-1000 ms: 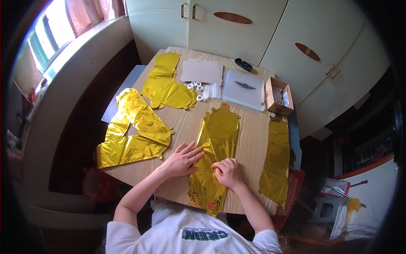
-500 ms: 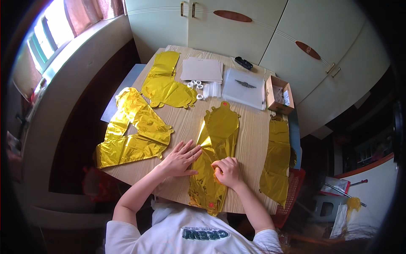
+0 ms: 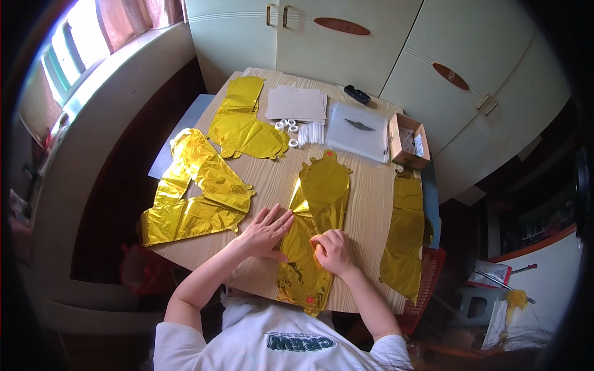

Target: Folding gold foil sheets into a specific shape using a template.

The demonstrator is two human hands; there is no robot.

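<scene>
Middle gold balloon [image 3: 325, 185] lies flat at the table's [image 3: 367, 207] near side. Left hand [image 3: 267, 234] spread open at its left edge, gripping nothing. Right hand [image 3: 334, 252] curled at its right edge; cannot tell whether foil is pinched.

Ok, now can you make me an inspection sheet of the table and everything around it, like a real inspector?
Surface: wood-grain table, partly covered.
Main things: gold foil piece under the hands; three more gold pieces lie left, back left and right.
Clutter: card sheets, white rings, white sticks, clear plastic sheets, open box, black object.
Left hand: flat, fingers spread, at the middle foil's left edge.
Right hand: curled on that foil; any pinch is hidden.
Cables: nothing seen.
Surroundings: pale cupboards behind, window at left, red basket at right.
</scene>
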